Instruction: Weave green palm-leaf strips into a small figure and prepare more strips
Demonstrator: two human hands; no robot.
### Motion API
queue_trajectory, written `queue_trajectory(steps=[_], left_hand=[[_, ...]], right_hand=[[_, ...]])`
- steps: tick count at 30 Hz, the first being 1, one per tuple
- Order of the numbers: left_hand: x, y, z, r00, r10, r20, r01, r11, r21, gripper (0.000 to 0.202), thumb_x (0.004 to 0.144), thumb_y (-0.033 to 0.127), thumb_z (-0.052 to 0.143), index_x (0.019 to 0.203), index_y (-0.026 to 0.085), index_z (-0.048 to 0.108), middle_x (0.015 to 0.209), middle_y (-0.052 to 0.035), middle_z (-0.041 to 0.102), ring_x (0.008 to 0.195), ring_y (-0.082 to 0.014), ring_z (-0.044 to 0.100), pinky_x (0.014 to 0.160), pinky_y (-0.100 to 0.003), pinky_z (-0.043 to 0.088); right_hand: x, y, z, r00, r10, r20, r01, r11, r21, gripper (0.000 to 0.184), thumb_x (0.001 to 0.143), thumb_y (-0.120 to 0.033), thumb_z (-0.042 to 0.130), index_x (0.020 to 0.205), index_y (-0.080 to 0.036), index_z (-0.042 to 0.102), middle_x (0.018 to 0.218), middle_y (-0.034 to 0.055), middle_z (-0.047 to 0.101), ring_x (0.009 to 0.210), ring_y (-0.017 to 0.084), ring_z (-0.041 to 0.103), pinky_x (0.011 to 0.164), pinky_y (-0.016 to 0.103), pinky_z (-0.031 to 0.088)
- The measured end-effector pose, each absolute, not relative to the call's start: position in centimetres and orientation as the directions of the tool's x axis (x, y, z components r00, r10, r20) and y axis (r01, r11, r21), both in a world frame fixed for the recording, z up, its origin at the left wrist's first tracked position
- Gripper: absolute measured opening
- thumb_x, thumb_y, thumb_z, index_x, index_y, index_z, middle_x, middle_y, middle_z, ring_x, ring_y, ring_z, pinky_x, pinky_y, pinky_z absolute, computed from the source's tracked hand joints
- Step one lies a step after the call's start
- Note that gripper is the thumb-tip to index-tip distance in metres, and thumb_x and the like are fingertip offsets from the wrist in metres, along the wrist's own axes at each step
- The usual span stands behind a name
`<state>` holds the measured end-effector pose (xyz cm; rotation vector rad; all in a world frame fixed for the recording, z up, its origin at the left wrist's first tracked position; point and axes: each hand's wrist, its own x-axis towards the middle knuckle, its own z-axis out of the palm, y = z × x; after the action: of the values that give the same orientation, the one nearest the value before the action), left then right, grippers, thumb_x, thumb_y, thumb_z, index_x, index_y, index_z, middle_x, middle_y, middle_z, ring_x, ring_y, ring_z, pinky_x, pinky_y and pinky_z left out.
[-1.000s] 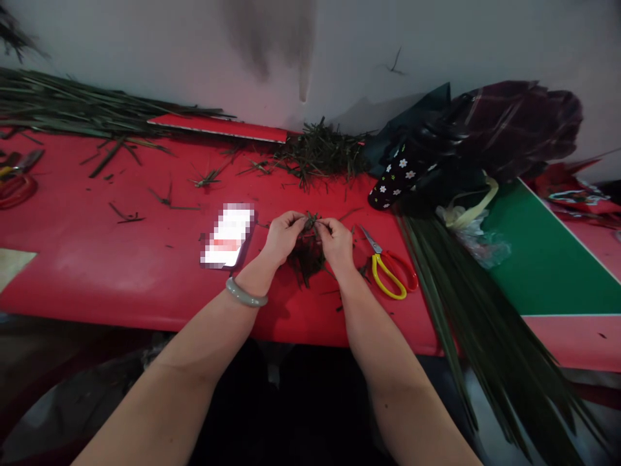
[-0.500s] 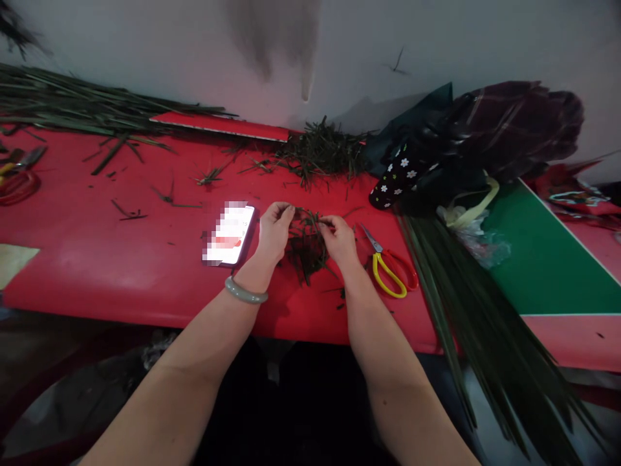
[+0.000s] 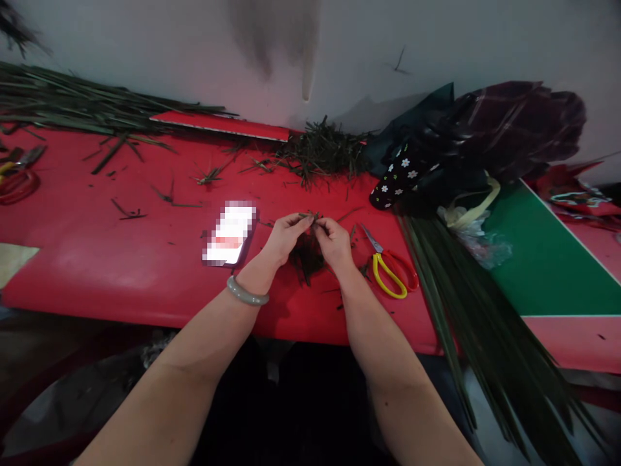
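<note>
1. The bench (image 3: 121, 278) was covered in red and was strewn with loose cuttings, by which earlier trimming was suggested.
2. Long leaves (image 3: 478, 310) were laid over the front edge at the right; they were left in full lengths, and were judged to be stock not yet worked.
3. A stack of long strips (image 3: 72, 97) was placed against the wall at the far left, likewise not in use.
4. A tangled pile of short leaf pieces (image 3: 325, 152) was gathered near the wall, beyond the hands; whether these were finished items or scrap could not be determined.
5. The scissors (image 3: 391, 275) were set down just right of the right hand (image 3: 334, 239), unheld.
6. The left hand (image 3: 286, 236) and the right hand were brought together, with one small piece pinched by the fingertips of both.
7. A dark leaf clump (image 3: 308, 259) was seen on the bench below them.
8. The leaf piece (image 3: 314, 215) was held between the fingertips, mostly hidden; since it had not been released, its shaping was judged incomplete.
</note>
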<state>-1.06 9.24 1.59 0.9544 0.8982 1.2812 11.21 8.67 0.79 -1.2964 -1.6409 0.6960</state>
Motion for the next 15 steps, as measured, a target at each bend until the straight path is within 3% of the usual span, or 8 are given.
queue_trajectory(steps=[4, 8, 11, 15], left_hand=[[-1.1, 9.2, 1.6, 0.153, 0.988, -0.009, -0.362, 0.065, 0.93, 0.015, 0.063, 0.026, 0.065, 0.073, 0.015, 0.064, 0.07, 0.0018, 0.06, 0.064, -0.0066, 0.052, 0.064, -0.02, 0.04], [-1.1, 9.1, 1.7, 0.121, 0.993, 0.011, -0.345, 0.031, 0.938, 0.012, 0.066, 0.026, 0.062, 0.072, 0.015, 0.063, 0.07, 0.002, 0.059, 0.063, -0.0066, 0.052, 0.063, -0.02, 0.041], [-1.1, 9.0, 1.7, 0.092, 0.995, 0.036, -0.273, -0.01, 0.962, 0.014, 0.066, 0.026, 0.062, 0.074, 0.015, 0.062, 0.068, 0.0018, 0.059, 0.061, -0.0071, 0.052, 0.062, -0.021, 0.041], [-0.9, 8.6, 1.4, 0.21, 0.977, 0.029, -0.134, -0.001, 0.991, 0.017, 0.067, 0.027, 0.06, 0.076, 0.014, 0.064, 0.062, 0.0023, 0.056, 0.055, -0.0065, 0.046, 0.056, -0.02, 0.037]], right_hand=[[11.2, 8.7, 0.8, -0.036, 0.958, 0.284, 0.404, 0.274, -0.873, 0.017, 0.076, -0.031, 0.046, 0.072, -0.018, 0.057, 0.062, -0.0019, 0.055, 0.058, 0.011, 0.049, 0.057, 0.023, 0.038], [11.5, 8.6, 1.2, -0.006, 0.958, 0.288, 0.396, 0.267, -0.878, 0.021, 0.076, -0.036, 0.048, 0.072, -0.018, 0.057, 0.06, -0.0024, 0.053, 0.057, 0.01, 0.048, 0.056, 0.023, 0.038], [11.9, 8.5, 1.8, 0.1, 0.925, 0.367, 0.366, 0.309, -0.878, 0.02, 0.076, -0.036, 0.05, 0.078, -0.018, 0.06, 0.072, 0.0006, 0.059, 0.069, 0.012, 0.054, 0.065, 0.025, 0.043], [12.0, 8.6, 2.0, -0.009, 0.892, 0.452, 0.332, 0.429, -0.84, 0.016, 0.074, -0.032, 0.054, 0.083, -0.021, 0.062, 0.092, 0.004, 0.06, 0.089, 0.014, 0.056, 0.079, 0.029, 0.044]])
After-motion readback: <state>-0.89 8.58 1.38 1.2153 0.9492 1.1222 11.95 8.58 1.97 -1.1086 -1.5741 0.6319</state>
